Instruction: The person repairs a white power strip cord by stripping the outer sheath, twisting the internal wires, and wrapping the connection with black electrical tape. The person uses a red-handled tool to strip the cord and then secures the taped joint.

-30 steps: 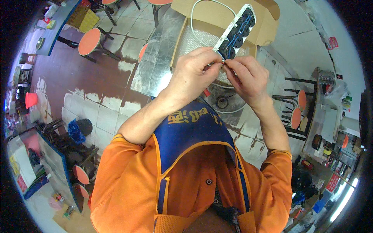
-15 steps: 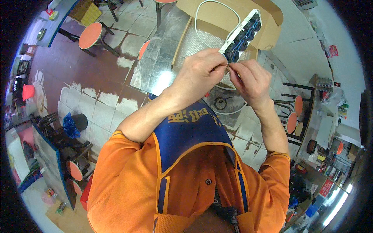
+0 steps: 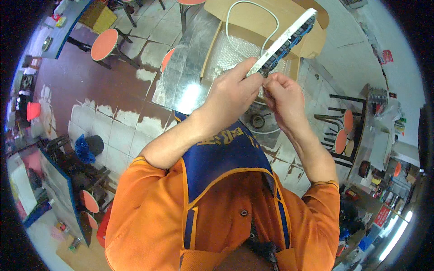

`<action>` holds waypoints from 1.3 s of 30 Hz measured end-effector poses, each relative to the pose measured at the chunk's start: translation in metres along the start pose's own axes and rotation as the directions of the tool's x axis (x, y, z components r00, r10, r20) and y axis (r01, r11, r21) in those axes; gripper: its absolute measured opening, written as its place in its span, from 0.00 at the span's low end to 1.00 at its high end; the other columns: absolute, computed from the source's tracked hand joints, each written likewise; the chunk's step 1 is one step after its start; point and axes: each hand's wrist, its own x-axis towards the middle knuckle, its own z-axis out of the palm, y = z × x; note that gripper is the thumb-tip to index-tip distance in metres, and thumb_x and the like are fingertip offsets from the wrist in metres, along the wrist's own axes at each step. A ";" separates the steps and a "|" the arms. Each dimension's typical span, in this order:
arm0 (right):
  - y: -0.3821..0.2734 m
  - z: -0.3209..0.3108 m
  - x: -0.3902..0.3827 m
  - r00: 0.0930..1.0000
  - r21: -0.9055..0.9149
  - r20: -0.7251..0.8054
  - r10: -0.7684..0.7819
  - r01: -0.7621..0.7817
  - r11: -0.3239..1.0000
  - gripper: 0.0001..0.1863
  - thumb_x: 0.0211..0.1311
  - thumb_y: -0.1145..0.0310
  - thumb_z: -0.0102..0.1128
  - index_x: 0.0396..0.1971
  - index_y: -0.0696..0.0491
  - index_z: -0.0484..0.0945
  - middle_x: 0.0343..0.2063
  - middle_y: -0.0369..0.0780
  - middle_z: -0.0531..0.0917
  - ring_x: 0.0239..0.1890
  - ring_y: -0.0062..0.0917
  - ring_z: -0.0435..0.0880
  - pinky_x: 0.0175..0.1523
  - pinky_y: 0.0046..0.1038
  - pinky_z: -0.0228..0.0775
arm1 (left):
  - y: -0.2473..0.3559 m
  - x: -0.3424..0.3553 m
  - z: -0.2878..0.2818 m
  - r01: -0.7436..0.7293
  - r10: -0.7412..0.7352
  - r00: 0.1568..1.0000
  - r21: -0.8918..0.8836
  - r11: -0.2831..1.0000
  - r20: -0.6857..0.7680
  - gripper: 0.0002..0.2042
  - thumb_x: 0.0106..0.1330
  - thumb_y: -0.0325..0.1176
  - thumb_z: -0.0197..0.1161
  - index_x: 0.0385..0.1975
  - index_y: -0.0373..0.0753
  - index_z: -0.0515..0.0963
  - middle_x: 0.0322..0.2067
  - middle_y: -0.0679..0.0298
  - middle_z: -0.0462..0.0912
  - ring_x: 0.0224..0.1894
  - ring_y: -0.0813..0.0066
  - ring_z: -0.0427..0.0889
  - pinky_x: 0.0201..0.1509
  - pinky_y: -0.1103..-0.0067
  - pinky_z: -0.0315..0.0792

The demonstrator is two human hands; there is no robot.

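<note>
My left hand (image 3: 233, 92) grips the lower end of a long white power strip (image 3: 278, 43), which is tilted up to the right with its white side showing and black socket parts and blue wires (image 3: 298, 34) along its open side. My right hand (image 3: 284, 99) has its fingers pinched at that same lower end, close to my left thumb; what they hold is too small to make out. A white cable (image 3: 275, 20) loops behind the strip over an open cardboard box (image 3: 214, 9) lined with bubble wrap (image 3: 230, 47).
The box lies on a grey, shiny table (image 3: 178, 79) with a dark round coil (image 3: 258, 121) near its edge. Orange-topped stools (image 3: 105, 43) stand at left and right. A blue-edged table (image 3: 58, 194) is at lower left, a cluttered counter (image 3: 375, 153) at far right.
The power strip has turned so more of its white side faces me and its top reaches further right. My left hand has rolled with it; my right hand has shifted slightly left and down.
</note>
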 end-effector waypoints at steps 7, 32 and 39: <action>-0.021 0.001 0.003 0.909 0.355 0.266 0.320 -0.401 0.845 0.09 0.72 0.65 0.56 0.30 0.52 0.74 0.23 0.29 0.71 0.19 0.11 0.63 0.20 0.17 0.54 | -0.002 0.000 -0.004 0.054 -0.052 0.998 0.045 0.998 -0.047 0.07 0.56 0.19 0.65 0.35 0.34 0.79 0.47 0.49 0.81 0.39 0.54 0.85 0.40 0.70 0.79; -0.019 -0.020 0.028 0.497 -0.679 0.592 -0.634 0.731 -0.060 0.12 0.53 0.74 0.71 0.37 0.53 0.79 0.30 0.40 0.81 0.27 0.32 0.82 0.29 0.30 0.75 | -0.004 0.011 -0.010 0.137 -0.138 0.990 -0.067 0.988 -0.008 0.05 0.60 0.20 0.65 0.35 0.32 0.82 0.42 0.51 0.84 0.41 0.57 0.86 0.43 0.72 0.79; 0.003 0.003 0.021 0.911 -0.488 0.097 -0.400 0.394 0.779 0.03 0.66 0.73 0.61 0.32 0.55 0.77 0.21 0.31 0.74 0.19 0.18 0.72 0.24 0.21 0.63 | -0.009 0.005 -0.003 0.036 -0.038 0.998 -0.035 0.999 -0.043 0.07 0.59 0.18 0.61 0.37 0.33 0.77 0.44 0.49 0.80 0.39 0.48 0.82 0.39 0.65 0.77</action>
